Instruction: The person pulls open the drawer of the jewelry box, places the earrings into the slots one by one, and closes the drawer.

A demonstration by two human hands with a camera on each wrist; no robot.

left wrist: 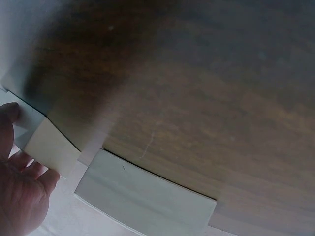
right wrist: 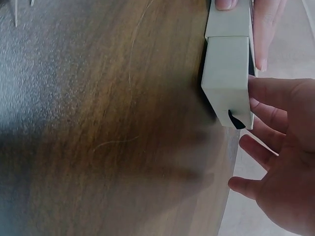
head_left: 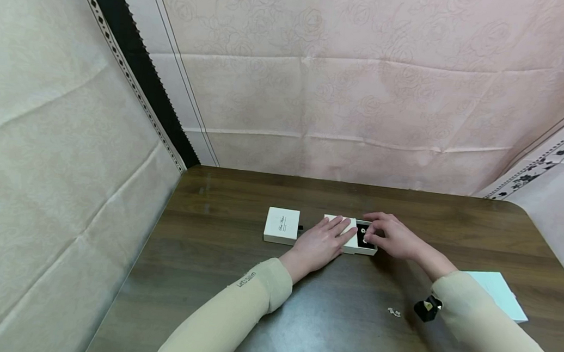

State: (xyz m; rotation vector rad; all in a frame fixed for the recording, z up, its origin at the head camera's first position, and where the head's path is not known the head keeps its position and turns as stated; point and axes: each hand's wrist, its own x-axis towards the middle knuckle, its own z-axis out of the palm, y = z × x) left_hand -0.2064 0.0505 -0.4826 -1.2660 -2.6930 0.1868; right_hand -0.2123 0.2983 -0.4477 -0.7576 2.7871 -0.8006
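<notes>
Right of the closed box (head_left: 281,223), my left hand (head_left: 319,245) grips the half-open box (head_left: 349,250) with thumb and fingers; my right hand (head_left: 394,238) touches its drawer (head_left: 366,251), whether pinching anything I cannot tell.

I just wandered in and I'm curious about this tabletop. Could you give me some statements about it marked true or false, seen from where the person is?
1. The left hand touches the partly open white box. True.
2. The right hand grips the closed white box. False: the right hand is at the pulled-out end of the partly open white box.
3. The closed white box has dark printing on top. True.
4. The closed white box stands right of the open one. False: it stands to the left.
5. The light-blue item lies left of both boxes. False: it lies to their right.
</notes>
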